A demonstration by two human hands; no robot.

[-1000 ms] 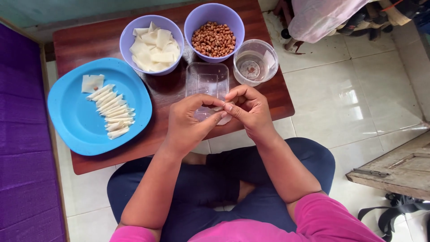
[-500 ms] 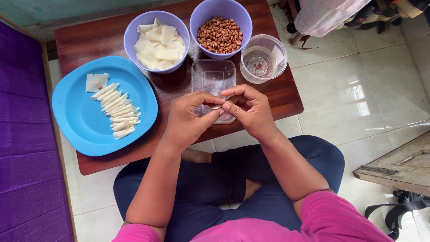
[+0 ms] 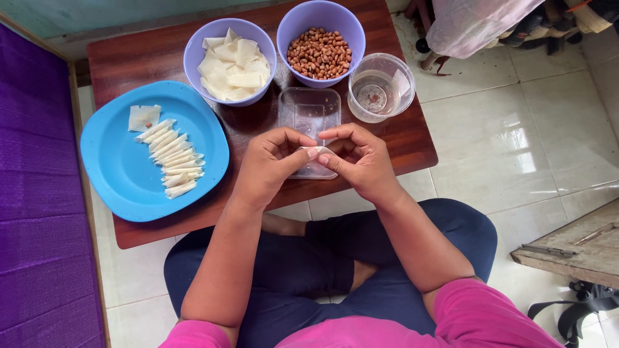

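Observation:
My left hand [image 3: 271, 164] and my right hand [image 3: 362, 160] meet over the near edge of a low wooden table [image 3: 412, 138]. Both pinch a small white pastry wrapper [image 3: 320, 153] between their fingertips. Right behind it lies a clear rectangular plastic tray [image 3: 309, 113]. A blue plate [image 3: 122, 174] at the left carries a row of several rolled white wrappers [image 3: 171, 158] and one flat square wrapper [image 3: 143, 117] with a peanut on it. A purple bowl [image 3: 193, 55] holds loose wrapper squares, a second purple bowl [image 3: 320, 16] holds peanuts [image 3: 319, 53].
A clear round cup [image 3: 380, 87] with a little water stands at the table's right. A purple mat [image 3: 35, 212] runs along the left. White floor tiles surround the table; a wooden board [image 3: 574, 248] lies at the lower right, and cloth [image 3: 477, 22] at the top right.
Both hands stay together on the wrapper, fingers shifting slightly as they work it. The view has drifted a little; nothing on the table moved.

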